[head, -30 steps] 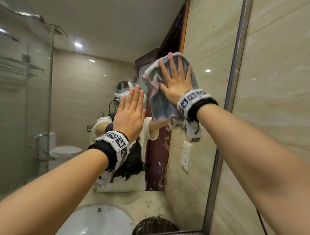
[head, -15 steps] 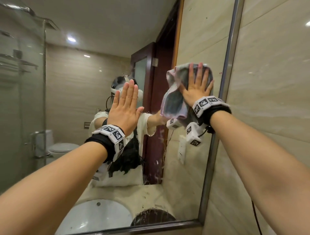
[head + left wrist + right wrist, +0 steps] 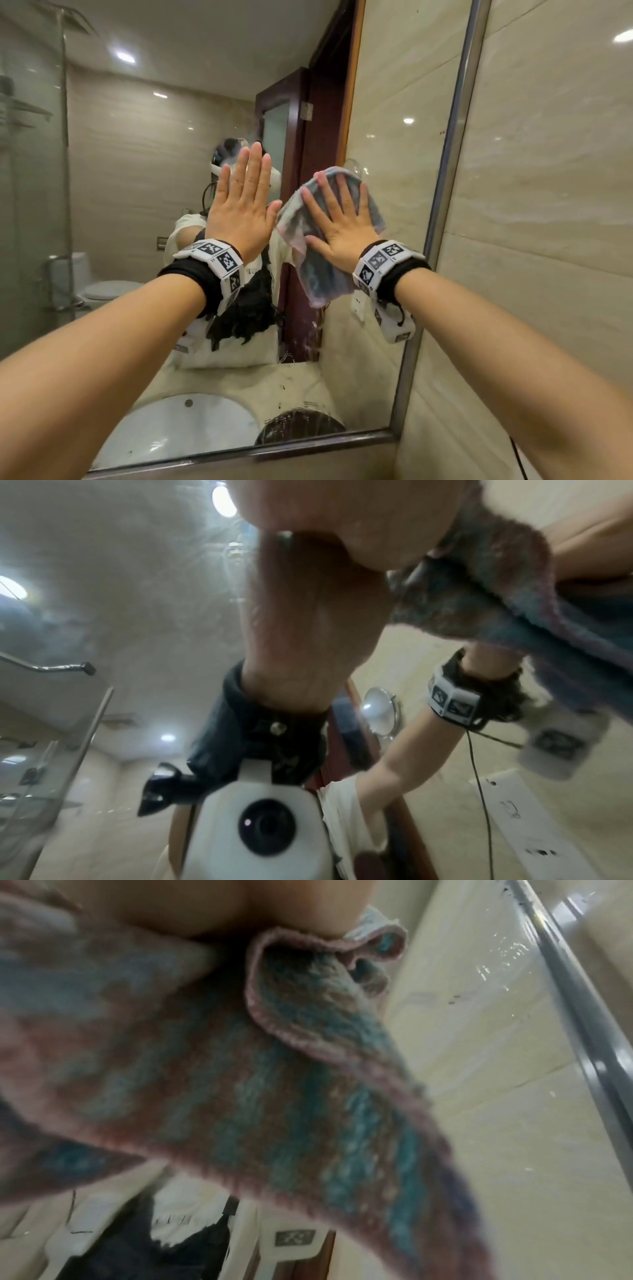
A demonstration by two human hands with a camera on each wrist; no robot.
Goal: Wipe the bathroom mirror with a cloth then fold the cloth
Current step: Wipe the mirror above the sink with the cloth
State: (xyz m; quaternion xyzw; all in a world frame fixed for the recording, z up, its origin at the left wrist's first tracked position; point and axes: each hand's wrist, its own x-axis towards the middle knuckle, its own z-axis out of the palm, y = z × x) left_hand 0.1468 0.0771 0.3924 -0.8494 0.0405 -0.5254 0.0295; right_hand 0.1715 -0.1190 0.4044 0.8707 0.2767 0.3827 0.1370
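Observation:
A large wall mirror (image 3: 144, 164) with a metal frame (image 3: 448, 164) fills the head view. My right hand (image 3: 337, 219) lies flat with spread fingers on a blue, grey and pink cloth (image 3: 315, 270) and presses it against the glass right of centre. The cloth (image 3: 274, 1083) hangs below the palm in loose folds and fills the right wrist view. My left hand (image 3: 243, 205) is flat on the bare glass just left of the cloth, fingers straight and together. In the left wrist view the cloth (image 3: 507, 593) shows at the upper right, beside the left palm (image 3: 308, 588).
Beige tiled wall (image 3: 548, 205) runs to the right of the mirror frame. The mirror reflects a white basin (image 3: 178, 425), a dark round object (image 3: 301, 428), a toilet (image 3: 102, 291), a glass shower screen (image 3: 30, 171) and a dark wooden door (image 3: 294, 137).
My right hand has slid the cloth down and to the left on the glass, from near the right frame toward my left hand. The left hand stays flat on the mirror.

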